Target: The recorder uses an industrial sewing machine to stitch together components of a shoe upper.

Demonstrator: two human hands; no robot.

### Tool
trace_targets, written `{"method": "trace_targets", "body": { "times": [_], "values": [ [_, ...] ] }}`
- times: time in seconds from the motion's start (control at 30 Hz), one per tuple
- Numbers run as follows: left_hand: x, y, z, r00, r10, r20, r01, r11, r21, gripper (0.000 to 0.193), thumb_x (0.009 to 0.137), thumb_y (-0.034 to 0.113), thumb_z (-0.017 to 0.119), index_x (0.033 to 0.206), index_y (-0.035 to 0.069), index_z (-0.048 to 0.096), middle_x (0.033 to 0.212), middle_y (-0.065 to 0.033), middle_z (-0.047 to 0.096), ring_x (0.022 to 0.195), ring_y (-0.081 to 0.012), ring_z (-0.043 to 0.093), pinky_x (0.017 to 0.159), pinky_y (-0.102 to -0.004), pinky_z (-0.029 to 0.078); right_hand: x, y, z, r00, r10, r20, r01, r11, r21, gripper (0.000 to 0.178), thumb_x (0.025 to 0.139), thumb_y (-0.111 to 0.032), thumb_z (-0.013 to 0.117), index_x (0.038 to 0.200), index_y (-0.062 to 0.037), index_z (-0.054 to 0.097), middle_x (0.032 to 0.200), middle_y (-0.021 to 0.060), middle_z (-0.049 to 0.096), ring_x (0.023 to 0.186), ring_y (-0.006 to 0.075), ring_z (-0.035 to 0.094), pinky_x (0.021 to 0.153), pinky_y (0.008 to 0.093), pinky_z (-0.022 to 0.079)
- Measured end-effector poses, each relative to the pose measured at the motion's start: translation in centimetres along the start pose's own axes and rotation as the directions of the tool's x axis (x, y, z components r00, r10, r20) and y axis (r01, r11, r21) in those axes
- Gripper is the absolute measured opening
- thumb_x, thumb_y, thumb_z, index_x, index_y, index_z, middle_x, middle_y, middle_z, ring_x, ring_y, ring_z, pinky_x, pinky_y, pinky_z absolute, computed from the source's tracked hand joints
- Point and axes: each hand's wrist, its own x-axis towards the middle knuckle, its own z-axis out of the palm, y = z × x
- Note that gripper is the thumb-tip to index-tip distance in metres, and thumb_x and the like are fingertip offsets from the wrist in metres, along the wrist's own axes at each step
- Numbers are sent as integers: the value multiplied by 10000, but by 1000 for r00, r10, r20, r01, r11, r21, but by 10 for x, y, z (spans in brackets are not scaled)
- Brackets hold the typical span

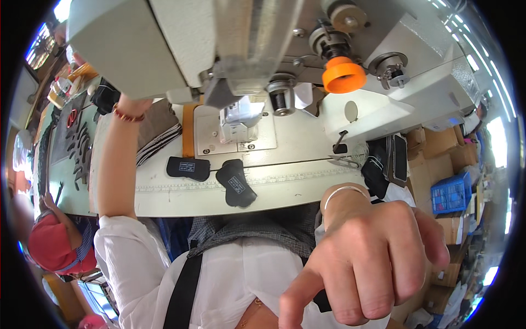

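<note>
My right hand is raised close to the camera, back of the hand showing, with bent fingers and the thumb apart. Nothing shows in it, though its palm side is hidden. My left arm reaches forward to the far left of the sewing machine; only part of my left hand shows, its fingers hidden behind the machine head. Beside it lies a stack of grey fabric pieces with striped edges. Two black shaped pads with white print, one on the left and one tilted on the right, lie before the needle plate.
A measuring tape runs along the table's front. Thread snips and black pieces lie at the right. Beyond stand a blue basket and cardboard boxes. A person in red works at a left-hand table.
</note>
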Motion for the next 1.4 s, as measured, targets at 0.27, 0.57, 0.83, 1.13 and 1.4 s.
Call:
{"method": "trace_targets", "body": {
  "times": [0.27,0.57,0.83,1.13,1.4],
  "values": [
    [-136,26,-76,835,407,370,-530,417,738,376,703,-119,729,1056,0,683,1013,-154,747,923,-309,735,855,-341,611,7,26,-15,982,-119,145,118,993,11,603,1096,-440,517,640,-54,600,655,39,582,543,171,589,1049,701,402],
    [-202,-4,-94,315,766,561,-809,-92,580,133,698,-12,766,797,2,679,941,-142,729,863,-289,744,783,-429,665,25,45,-18,991,19,131,-35,992,121,597,1101,-451,504,661,-58,595,693,51,604,551,179,595,1045,719,385],
    [-216,-8,-96,262,804,533,-824,-102,558,156,706,6,784,828,19,687,922,-107,711,832,-261,728,771,-416,663,22,46,-12,994,98,52,-104,986,128,585,1111,-414,481,658,-63,596,654,45,611,552,181,617,1046,713,381],
    [-226,-10,-101,243,797,554,-840,-113,531,152,733,33,759,867,32,686,946,-98,695,851,-267,723,762,-410,648,23,49,-8,999,38,-21,-35,993,112,575,1100,-397,516,640,-60,594,657,62,629,561,189,632,1057,734,367],
    [-234,-10,-100,230,805,547,-843,-116,525,126,752,67,722,870,55,680,967,-85,684,865,-254,711,735,-388,632,23,52,-8,1000,25,3,-25,994,110,550,1082,-402,574,650,-63,590,661,63,626,564,188,631,1053,735,360]
  ]
}}
